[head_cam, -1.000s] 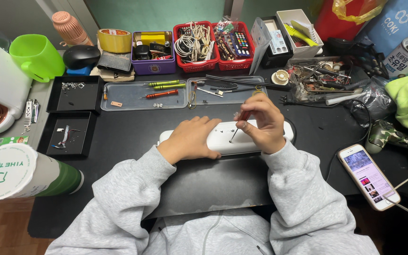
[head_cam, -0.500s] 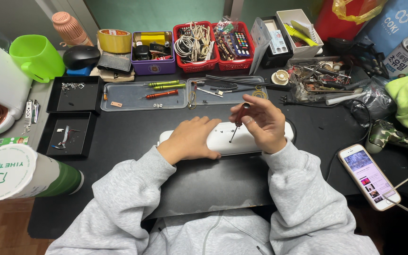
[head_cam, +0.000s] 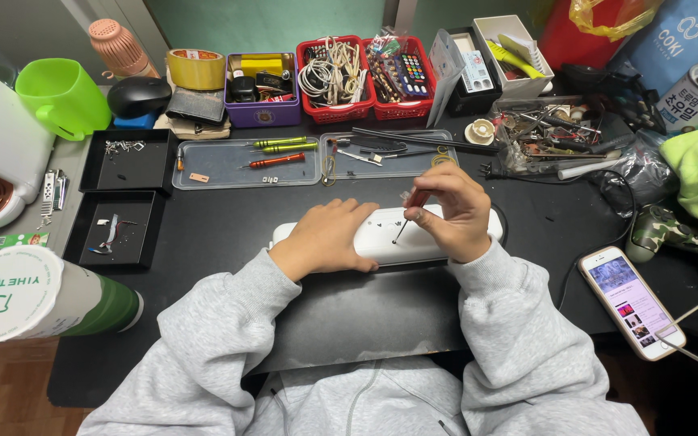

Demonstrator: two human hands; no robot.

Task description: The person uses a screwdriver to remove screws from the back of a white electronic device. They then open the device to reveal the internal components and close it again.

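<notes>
A long white plastic device [head_cam: 388, 239] lies across the black mat in front of me. My left hand [head_cam: 329, 238] rests flat on its left half and holds it down. My right hand [head_cam: 450, 211] grips a small red-handled screwdriver [head_cam: 410, 211], tilted, with its tip touching the middle of the device's top face. Grey sleeves cover both forearms.
Behind the device sit two clear trays [head_cam: 245, 163] with screwdrivers and tweezers, and two black trays [head_cam: 127, 165] with small parts at left. Red baskets [head_cam: 334, 73] of cables stand at the back. A phone [head_cam: 630, 300] lies at right, a lidded cup [head_cam: 30, 297] at left.
My right hand has shifted slightly with the screwdriver, its tip staying on the white device. The left hand has stayed put.
</notes>
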